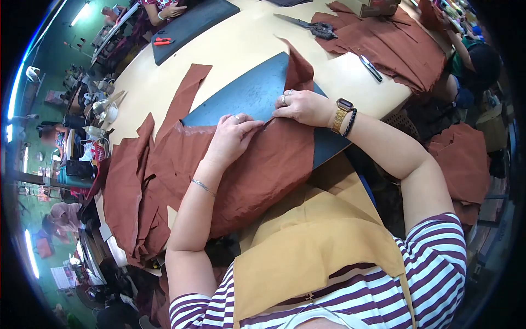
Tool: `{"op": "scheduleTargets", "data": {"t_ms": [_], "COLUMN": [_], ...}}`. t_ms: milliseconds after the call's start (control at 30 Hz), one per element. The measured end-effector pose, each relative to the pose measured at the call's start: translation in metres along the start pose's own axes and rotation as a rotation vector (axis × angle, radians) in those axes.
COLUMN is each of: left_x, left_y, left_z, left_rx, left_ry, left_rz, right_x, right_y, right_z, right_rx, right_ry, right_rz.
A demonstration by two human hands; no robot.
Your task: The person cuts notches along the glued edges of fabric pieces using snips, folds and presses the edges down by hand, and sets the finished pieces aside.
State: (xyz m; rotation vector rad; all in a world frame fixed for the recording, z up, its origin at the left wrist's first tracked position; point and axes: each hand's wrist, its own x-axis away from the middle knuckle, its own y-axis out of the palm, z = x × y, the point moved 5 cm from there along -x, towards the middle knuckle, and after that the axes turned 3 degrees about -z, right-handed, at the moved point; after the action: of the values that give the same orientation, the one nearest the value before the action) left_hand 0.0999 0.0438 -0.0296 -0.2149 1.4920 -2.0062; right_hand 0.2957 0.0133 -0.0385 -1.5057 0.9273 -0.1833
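Observation:
A rust-brown cloth piece [257, 170] lies over a dark blue board [241, 85] and hangs toward my tan apron. My left hand [234, 134] is on the cloth near its upper edge, thumb and fingers pinched together on it. Close beside it on the right, my right hand [298, 107] pinches the same edge, where a narrow strip of cloth rises past the board's tip. The fingertips of both hands are a short distance apart. Further brown cloth [129, 192] lies folded at the left of the table.
Large scissors [312, 26] rest by a brown cloth stack [383, 46] at the upper right, with a small cutter [371, 68] beside it. A red tool [163, 41] sits on another dark board [192, 27]. Other people are around the table.

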Motion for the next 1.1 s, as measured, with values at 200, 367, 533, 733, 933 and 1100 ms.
{"op": "scheduleTargets", "data": {"t_ms": [200,367,533,733,933,1100], "left_x": [0.006,0.013,0.017,0.021,0.028,0.034], "left_y": [-0.004,-0.001,0.0,-0.006,-0.011,-0.015], "left_z": [-0.005,-0.002,-0.001,-0.013,-0.022,-0.041], "left_rx": [-0.039,-0.18,-0.21,-0.127,-0.178,-0.197], "left_ry": [0.044,0.134,0.129,0.071,0.108,0.077], "left_rz": [-0.027,0.038,0.065,0.033,0.093,0.092], "right_x": [0.002,0.001,-0.006,-0.008,-0.013,-0.017], "right_y": [0.0,-0.001,0.003,0.013,0.014,0.025], "right_z": [-0.013,-0.026,-0.041,-0.053,-0.063,-0.065], "right_rx": [0.087,0.152,0.296,0.387,0.293,0.305], "right_ry": [0.031,0.099,0.122,0.089,0.165,0.188], "right_rz": [-0.08,-0.112,-0.125,-0.058,-0.088,-0.093]}}
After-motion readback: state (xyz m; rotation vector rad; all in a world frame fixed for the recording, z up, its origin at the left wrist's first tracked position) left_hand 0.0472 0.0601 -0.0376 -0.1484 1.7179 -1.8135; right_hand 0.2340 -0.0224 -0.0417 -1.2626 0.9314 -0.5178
